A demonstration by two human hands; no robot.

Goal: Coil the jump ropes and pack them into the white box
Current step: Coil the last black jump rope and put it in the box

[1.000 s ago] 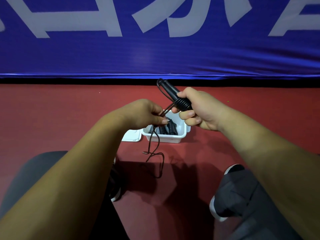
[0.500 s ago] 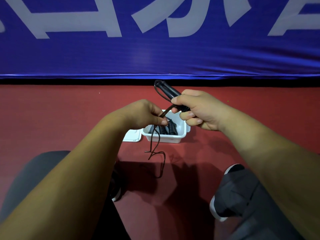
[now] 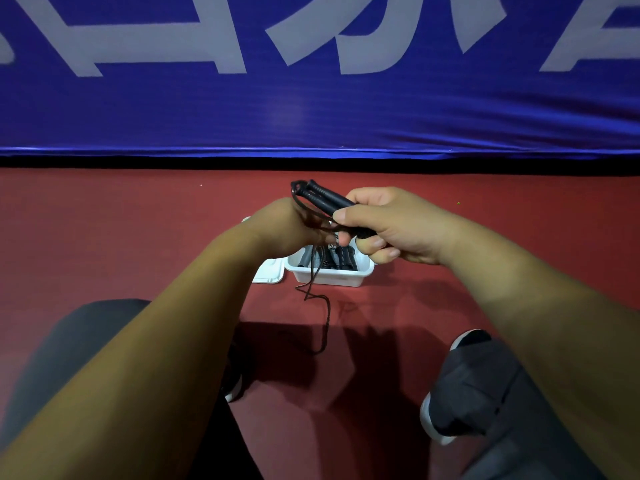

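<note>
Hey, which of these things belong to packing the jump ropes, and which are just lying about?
Job in hand:
handles, held by the right hand
cord, held by the left hand
white box
packed ropes

Lying about:
lid beside the box
blue banner

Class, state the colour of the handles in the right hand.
Black jump-rope handles, shown best in the head view.

Left hand (image 3: 287,230) fingers hidden behind own knuckles; white box (image 3: 332,277) rear behind right hand (image 3: 391,226); banner lettering (image 3: 156,39) cropped at top.
</note>
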